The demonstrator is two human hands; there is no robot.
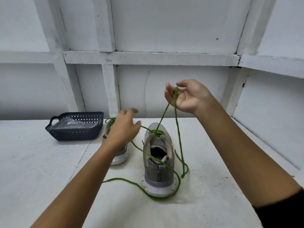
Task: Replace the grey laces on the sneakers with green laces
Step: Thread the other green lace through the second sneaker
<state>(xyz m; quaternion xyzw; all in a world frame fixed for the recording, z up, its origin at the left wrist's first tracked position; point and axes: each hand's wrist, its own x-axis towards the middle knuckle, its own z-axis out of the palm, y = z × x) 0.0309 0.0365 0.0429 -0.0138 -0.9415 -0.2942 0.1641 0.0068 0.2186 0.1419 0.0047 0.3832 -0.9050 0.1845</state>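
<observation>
Aloft, the right hand [187,96] pinches the green lace [178,128] above the grey sneaker [158,180]; the left hand [125,127] hovers, fingers loose.

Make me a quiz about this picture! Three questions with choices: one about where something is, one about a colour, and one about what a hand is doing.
1. Where is the basket?
A. on the table, far left
B. inside a shoe
C. on the floor

2. What colour is the lace being lifted?
A. grey
B. red
C. green

3. What is the right hand doing?
A. lying flat
B. holding the lace up
C. carrying a bag

Answers:
1 A: the dark basket sits on the white table, left of both shoes.
2 C: the raised strand is bright green.
3 B: its fingers curl round the lace, high above the table.
</observation>
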